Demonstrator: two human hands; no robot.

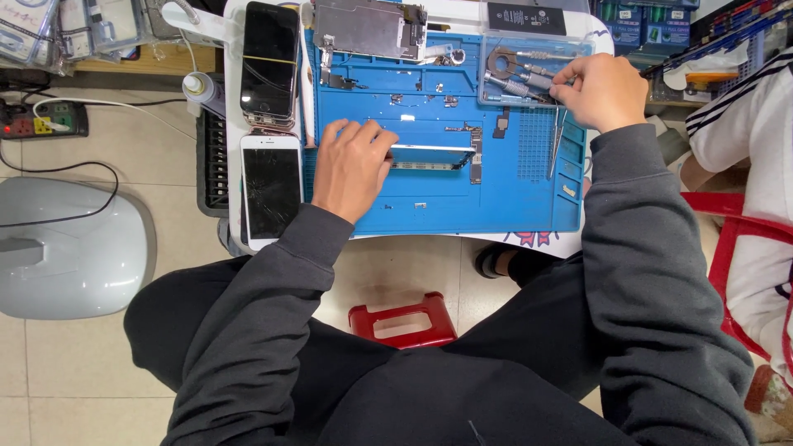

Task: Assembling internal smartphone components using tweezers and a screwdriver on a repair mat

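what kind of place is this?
Likely a small phone repair stall: a blue repair mat strewn with tiny parts, two phones beside it, and a clear tray of tools that the right hand reaches into.

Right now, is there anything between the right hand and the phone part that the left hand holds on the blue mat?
Nothing large: between the right hand and the phone part under the left hand lies open blue mat, with only a small dark component and tweezers there.

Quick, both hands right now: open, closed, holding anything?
Left hand: fingers curled on the edge of the opened phone body, steadying it on the blue mat.
Right hand: pinched shut among tools in the clear tray; which tool, cannot tell.
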